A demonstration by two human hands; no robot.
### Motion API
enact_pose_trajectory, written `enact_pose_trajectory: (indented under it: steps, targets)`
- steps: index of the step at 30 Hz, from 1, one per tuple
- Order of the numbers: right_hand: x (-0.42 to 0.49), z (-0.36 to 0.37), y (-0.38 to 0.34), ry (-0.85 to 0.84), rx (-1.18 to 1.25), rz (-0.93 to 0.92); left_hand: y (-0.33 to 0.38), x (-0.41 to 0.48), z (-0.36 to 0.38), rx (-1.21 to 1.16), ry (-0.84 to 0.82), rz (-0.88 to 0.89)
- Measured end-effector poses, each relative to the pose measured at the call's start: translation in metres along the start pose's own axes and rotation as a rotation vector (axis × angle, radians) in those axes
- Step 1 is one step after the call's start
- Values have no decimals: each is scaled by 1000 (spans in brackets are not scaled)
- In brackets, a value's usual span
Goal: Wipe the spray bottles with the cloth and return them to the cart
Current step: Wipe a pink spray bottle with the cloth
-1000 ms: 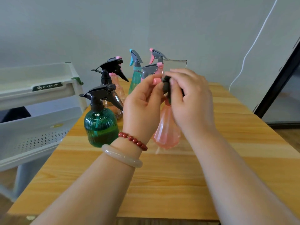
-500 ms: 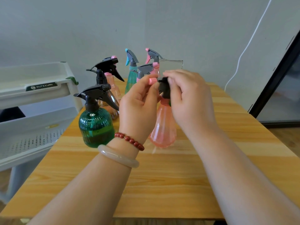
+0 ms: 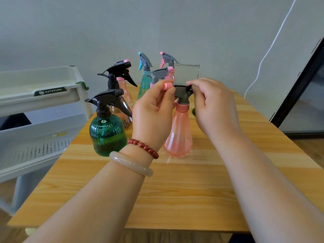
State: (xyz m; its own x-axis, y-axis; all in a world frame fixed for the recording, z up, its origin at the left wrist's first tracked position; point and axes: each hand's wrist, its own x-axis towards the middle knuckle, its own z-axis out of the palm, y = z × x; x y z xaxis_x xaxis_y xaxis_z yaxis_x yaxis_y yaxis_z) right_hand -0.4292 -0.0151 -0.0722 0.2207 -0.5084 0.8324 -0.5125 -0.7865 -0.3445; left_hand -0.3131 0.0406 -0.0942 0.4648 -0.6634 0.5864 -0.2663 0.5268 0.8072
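1. While the pink spray bottle (image 3: 178, 135) sits with its base at the wooden table (image 3: 175, 193), in front of the other bottles, both hands work on its grey trigger head. Whether the base rests there or is just lifted I cannot tell.
2. The left hand (image 3: 154, 111) pinches the pink nozzle tip between thumb and forefinger, probably to steady or turn it.
3. The right hand (image 3: 214, 107) has its fingers curled onto the rear of the same trigger head. It looks like a counter-hold, so the bottle cannot swivel.
4. A grey rectangular sheet (image 3: 186, 72) rises just behind the fingers. I cannot tell whether it is fabric or a rigid pane, nor whether either hand holds it.
5. The green ribbed bottle (image 3: 107, 135), with a black trigger, stands just left of the left wrist. Behind it cluster more bottles, among them a teal bottle (image 3: 143, 86), likely grouped within reach for their turn.
6. The white tiered cart (image 3: 35, 104) stands beside the table's left edge, handy for returning bottles.
7. A dark label (image 3: 50, 91) on the cart's top tier reads roughly "OUTIXUAN", with the first letter uncertain. Embossed lettering on the green bottle's shoulder is too blurred to read. I see no label on the pink bottle.
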Motion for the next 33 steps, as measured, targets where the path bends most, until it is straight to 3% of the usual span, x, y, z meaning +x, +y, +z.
enact_pose_trajectory:
  steps: [2,6,10,15,20,24,28,33]
  targets:
    - [1,0,-1,10,-8,20,-3,2,0,43,4,38]
    - [-2,-1,-18,-24,-8,-160,-7,0,-1,60,10,99]
    - [4,0,0,-29,1,22,-7,2,1,42,14,63]
    - [-7,-4,-10,-38,-15,-115,-8,1,-1,31,11,54]
    - [0,-4,-2,-7,13,2,-7,2,3,36,11,58]
    - [-4,0,-13,-5,38,-154,-8,0,2,59,15,93]
    - [-3,2,3,44,45,0,-8,1,3,55,25,68]
    - [-8,2,-3,12,16,-197,-9,0,2,55,14,72]
